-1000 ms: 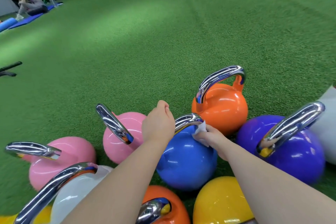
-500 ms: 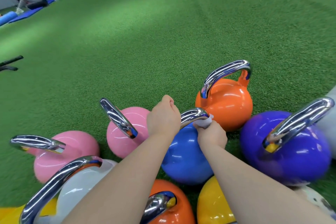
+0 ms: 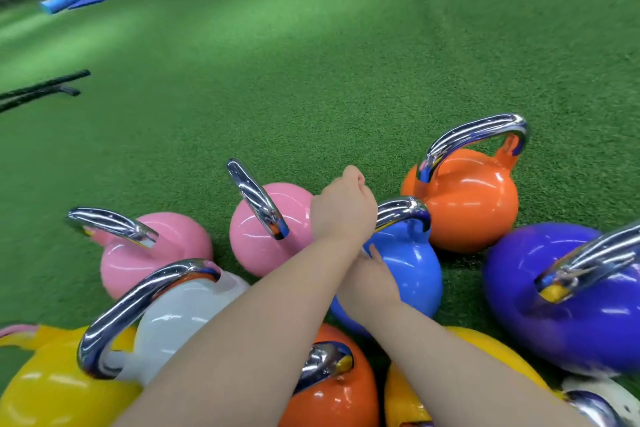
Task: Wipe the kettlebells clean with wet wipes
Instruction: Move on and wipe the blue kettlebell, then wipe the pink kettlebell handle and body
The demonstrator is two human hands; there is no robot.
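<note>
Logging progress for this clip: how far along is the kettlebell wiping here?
In hand: the left hand grips the chrome handle of the blue kettlebell while the right hand lies against its body, largely hidden under the left forearm; no wipe shows. Done: nothing visibly marks any bell as cleaned. Possibly left: the orange kettlebell, purple kettlebell, both pink ones and the nearer bells.

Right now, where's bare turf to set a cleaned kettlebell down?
Open turf stretches beyond the pink kettlebells and far orange kettlebell. Crowded: the cluster around the blue kettlebell, where both hands work, with bells nearly touching.
</note>
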